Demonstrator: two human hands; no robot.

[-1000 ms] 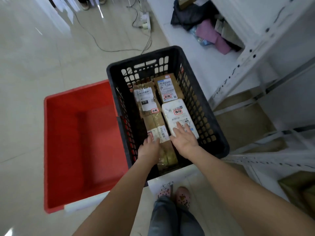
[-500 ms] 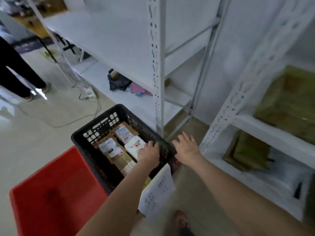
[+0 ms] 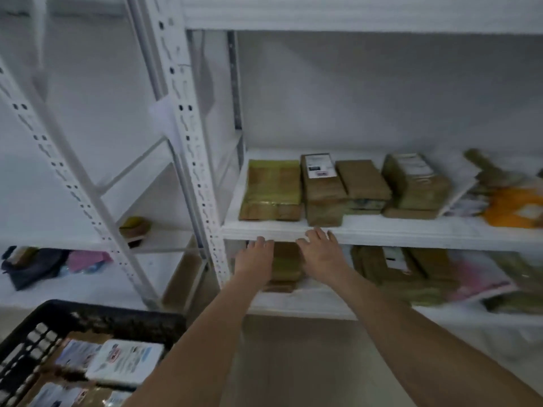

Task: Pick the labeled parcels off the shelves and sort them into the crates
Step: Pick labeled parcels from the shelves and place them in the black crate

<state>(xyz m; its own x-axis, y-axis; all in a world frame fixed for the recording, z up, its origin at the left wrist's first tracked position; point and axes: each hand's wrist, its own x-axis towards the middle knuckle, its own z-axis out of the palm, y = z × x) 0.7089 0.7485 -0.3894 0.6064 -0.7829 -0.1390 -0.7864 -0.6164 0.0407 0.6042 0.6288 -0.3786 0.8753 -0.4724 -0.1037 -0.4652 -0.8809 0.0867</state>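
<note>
Both your arms reach toward the shelf (image 3: 382,230); left hand (image 3: 257,259) and right hand (image 3: 321,254) are spread, palms down, holding nothing.

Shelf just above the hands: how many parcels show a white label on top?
2: the brown parcel second from the left, and the stacked parcel further right. The blurred pile at the far right may hide more.

One left hand (image 3: 258,259), one right hand (image 3: 323,257), one black crate (image 3: 117,318), at least four brown parcels (image 3: 271,189) on the middle shelf (image 3: 396,230).
</note>
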